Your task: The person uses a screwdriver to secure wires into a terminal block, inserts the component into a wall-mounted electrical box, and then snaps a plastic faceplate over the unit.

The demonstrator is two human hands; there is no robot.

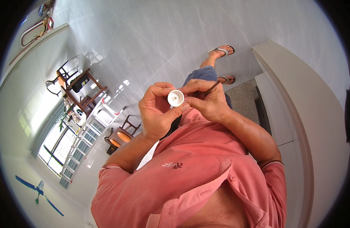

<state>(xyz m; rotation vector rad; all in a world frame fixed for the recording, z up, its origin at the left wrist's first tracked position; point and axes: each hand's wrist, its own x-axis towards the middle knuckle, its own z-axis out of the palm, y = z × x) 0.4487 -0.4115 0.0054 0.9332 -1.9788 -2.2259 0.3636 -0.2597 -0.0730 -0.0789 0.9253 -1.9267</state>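
In front of my chest is a small white cup-shaped fitting [175, 98], its round opening facing up and a small nub showing at the bottom inside. My left hand [156, 108] is closed around its left side, thumb below the rim and fingers above. On the other side, the thumb and forefinger of my right hand [208, 99] pinch together at the fitting's right edge. A thin dark brown stick [213, 86] juts out from the fingers of my right hand; its other end is hidden. What sits behind the fitting cannot be seen.
A long beige-topped ledge [292, 83] curves along my right. To the left stand a white ladder [81, 140], wooden chairs [81, 83] and a window [55, 146]. Grey tiles [156, 34] cover the floor. A blue fan [38, 192] appears at lower left.
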